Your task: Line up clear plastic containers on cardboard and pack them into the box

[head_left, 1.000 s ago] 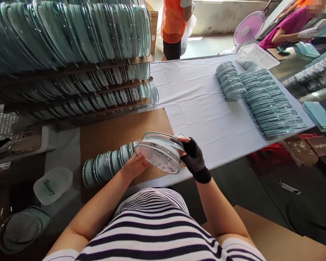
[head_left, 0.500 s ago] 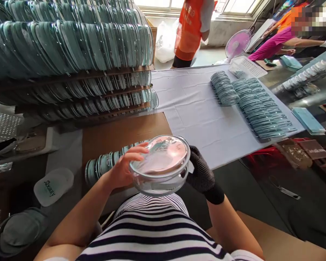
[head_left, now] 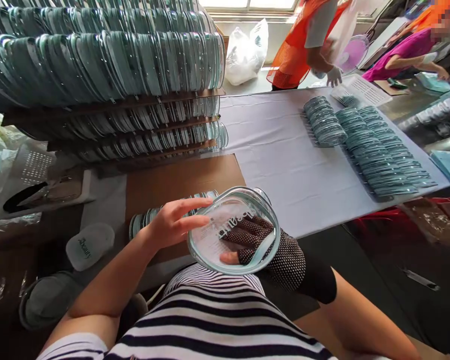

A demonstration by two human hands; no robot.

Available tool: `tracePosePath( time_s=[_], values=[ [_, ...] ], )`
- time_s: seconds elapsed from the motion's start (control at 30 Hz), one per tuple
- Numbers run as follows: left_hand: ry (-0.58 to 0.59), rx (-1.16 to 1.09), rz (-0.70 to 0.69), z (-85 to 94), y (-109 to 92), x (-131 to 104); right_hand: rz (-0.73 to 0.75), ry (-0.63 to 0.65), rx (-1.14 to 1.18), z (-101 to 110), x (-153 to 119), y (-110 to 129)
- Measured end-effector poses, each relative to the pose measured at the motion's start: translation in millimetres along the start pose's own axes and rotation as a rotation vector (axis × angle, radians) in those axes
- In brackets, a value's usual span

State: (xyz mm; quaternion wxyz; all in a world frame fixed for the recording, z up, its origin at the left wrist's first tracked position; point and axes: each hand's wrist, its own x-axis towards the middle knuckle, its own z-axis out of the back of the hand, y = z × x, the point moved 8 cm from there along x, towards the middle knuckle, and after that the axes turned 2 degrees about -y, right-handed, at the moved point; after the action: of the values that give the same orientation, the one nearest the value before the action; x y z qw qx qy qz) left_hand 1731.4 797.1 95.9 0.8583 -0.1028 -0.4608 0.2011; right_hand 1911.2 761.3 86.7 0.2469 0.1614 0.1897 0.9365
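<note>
A round clear plastic pouch [head_left: 206,248] with dark lettering and a thick rim is in front of my striped shirt, its outline bent out of round. My left hand [head_left: 172,222] is bare and grips the pouch's left edge, two fingers laid over its face and the thumb hidden. My right hand [head_left: 260,245] wears a dark dotted glove with a bare fingertip. Its fingers are stretched out and show through the clear plastic; it looks slipped inside, though it might be behind. Just beyond, a row of similar pouches [head_left: 140,225] lies on brown cardboard [head_left: 187,172].
Tiered racks of pouches [head_left: 127,65] rise at the left. Stacked rows of them [head_left: 382,155] cover the right of the white table [head_left: 270,165], beside a white basket [head_left: 367,90]. A person in an orange vest [head_left: 294,45] stands beyond. A lettered pouch [head_left: 90,245] lies lower left.
My right hand has moved from the pouch's right edge to across its middle, fingers stretched. The pouch has tilted and bent. The person in orange has leaned towards the basket. My view has shifted left.
</note>
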Motion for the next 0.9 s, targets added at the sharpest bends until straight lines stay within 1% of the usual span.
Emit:
tracePosePath(
  time_s=[0.07, 0.17, 0.27, 0.33, 0.37, 0.4, 0.43, 0.47, 0.5, 0.53, 0.57, 0.6, 0.63, 0.67, 0.7, 0.77, 0.83, 0.9],
  values=[
    [-0.056, 0.069, -0.037, 4.9, -4, -1, 0.009, -0.045, -0.044, 5, -1, 0],
    [-0.101, 0.106, -0.059, 8.4, -10, 1, 0.039, -0.131, -0.046, 13, -2, 0],
    [-0.121, 0.1, -0.037, 10.7, -9, 0, -0.015, -0.22, -0.023, 22, -5, -7],
    [-0.108, 0.072, 0.048, 10.0, 1, -5, -0.072, -0.297, -0.034, 28, -12, -12],
    [-0.087, 0.041, 0.13, 7.8, 11, -9, -0.091, -0.349, -0.058, 31, -16, -14],
    [-0.058, -0.011, 0.241, 3.7, 23, -14, -0.105, -0.409, -0.094, 33, -21, -15],
    [-0.015, -0.087, 0.375, -3.8, 36, -22, -0.113, -0.478, -0.136, 34, -26, -15],
    [0.051, -0.186, 0.517, -16.0, 49, -32, -0.129, -0.536, -0.177, 31, -31, -15],
    [0.138, -0.306, 0.65, -32.7, 60, -44, -0.146, -0.563, -0.199, 23, -34, -17],
    [0.234, -0.439, 0.756, -52.5, 66, -57, -0.157, -0.561, -0.188, 11, -36, -20],
    [0.317, -0.562, 0.835, -72.8, 69, -70, -0.168, -0.531, -0.144, -5, -36, -24],
    [0.373, -0.654, 0.893, -92.0, 71, -83, -0.183, -0.491, -0.082, -23, -36, -31],
    [0.395, -0.692, 0.941, -108.8, 75, -95, -0.215, -0.448, -0.018, -41, -37, -41],
    [0.385, -0.667, 0.981, -122.5, 81, -105, -0.271, -0.417, 0.03, -57, -39, -54],
    [0.362, -0.575, 1.01, -132.9, 89, -114, -0.351, -0.406, 0.047, -70, -43, -71],
    [0.349, -0.268, 1.021, -146.1, 105, -127, -0.548, -0.403, -0.012, -88, -53, -109],
    [0.418, 0.037, 0.982, -155.9, 115, -132, -0.699, -0.381, -0.126, -99, -61, -146],
    [0.53, 0.239, 0.961, -165.0, 123, -136, -0.816, -0.305, -0.241, -111, -65, -182]
  ],
)
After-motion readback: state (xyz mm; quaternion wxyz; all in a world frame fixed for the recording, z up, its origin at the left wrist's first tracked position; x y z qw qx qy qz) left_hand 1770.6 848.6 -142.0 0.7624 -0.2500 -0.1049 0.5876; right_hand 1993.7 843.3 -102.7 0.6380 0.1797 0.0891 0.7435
